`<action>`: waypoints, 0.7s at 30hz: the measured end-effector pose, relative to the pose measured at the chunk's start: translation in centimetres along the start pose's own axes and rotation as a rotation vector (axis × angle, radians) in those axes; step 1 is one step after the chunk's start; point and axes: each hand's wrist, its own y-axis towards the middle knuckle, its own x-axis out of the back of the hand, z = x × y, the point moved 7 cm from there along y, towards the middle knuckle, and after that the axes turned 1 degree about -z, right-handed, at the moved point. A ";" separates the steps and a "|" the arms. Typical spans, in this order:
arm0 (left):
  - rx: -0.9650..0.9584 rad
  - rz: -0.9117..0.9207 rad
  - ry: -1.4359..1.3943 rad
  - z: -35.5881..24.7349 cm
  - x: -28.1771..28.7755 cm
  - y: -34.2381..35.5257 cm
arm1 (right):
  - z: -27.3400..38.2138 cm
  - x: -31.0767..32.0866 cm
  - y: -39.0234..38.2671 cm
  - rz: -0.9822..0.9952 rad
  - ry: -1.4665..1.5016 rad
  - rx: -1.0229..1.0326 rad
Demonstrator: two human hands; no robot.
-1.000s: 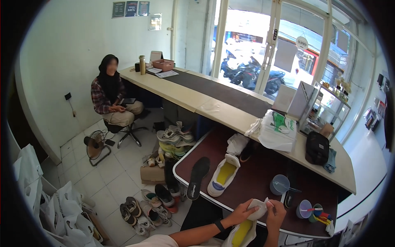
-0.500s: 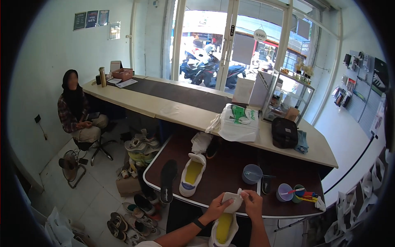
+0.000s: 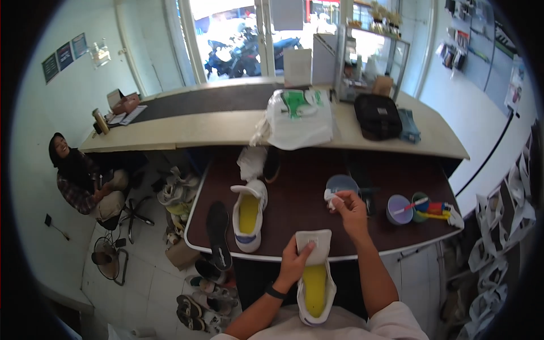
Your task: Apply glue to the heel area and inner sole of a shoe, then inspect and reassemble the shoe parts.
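My left hand (image 3: 293,260) grasps the tongue (image 3: 320,243) of a white low-top sneaker (image 3: 331,292), thumb laid on the inner face and the fingers mostly hidden behind it. The sneaker sits directly below and slightly right of that grip, its heel toward my body, with a yellow insole (image 3: 315,289) lying inside. A black wristband (image 3: 276,291) circles the wrist just behind this hand.

My right hand (image 3: 352,212) is up and to the right of the left one, well apart from the sneaker, pinching a crumpled white wad (image 3: 334,199) between thumb and fingertips; whether it is tissue or cloth I cannot tell. Just beyond that pinch is a translucent blue bowl (image 3: 341,182), partly covered by my fingers and the wad; I cannot tell whether they touch it.

Right of my right hand stand a purple bowl (image 3: 399,211) and, just beside it, a green cup (image 3: 419,214), with red, blue and yellow handles (image 3: 436,209) near it. Ahead and left of my left hand, the matching sneaker (image 3: 260,218) rests on the dark red-brown table (image 3: 300,198), and farther left a loose black insole (image 3: 218,229) lies by the table's edge. Beyond both hands, on the pale counter (image 3: 209,124), are a white plastic bag with green print (image 3: 300,122) and, to its right, a black zip bag (image 3: 378,117).
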 end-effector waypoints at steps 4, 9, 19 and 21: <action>0.063 0.003 -0.138 0.8 0.0 0.9 | 6.2 0.1 -6.7 -0.150 -0.710 0.598; 0.110 0.032 -0.190 0.4 -0.6 1.1 | 6.0 -3.0 -9.8 -0.196 -0.928 0.811; 0.051 -0.022 -0.135 0.3 -0.2 1.0 | 4.9 -3.5 -9.8 -0.012 -0.980 0.706; 0.051 -0.008 -0.120 0.3 -0.3 1.0 | 4.6 -3.5 -10.1 -0.026 -0.958 0.712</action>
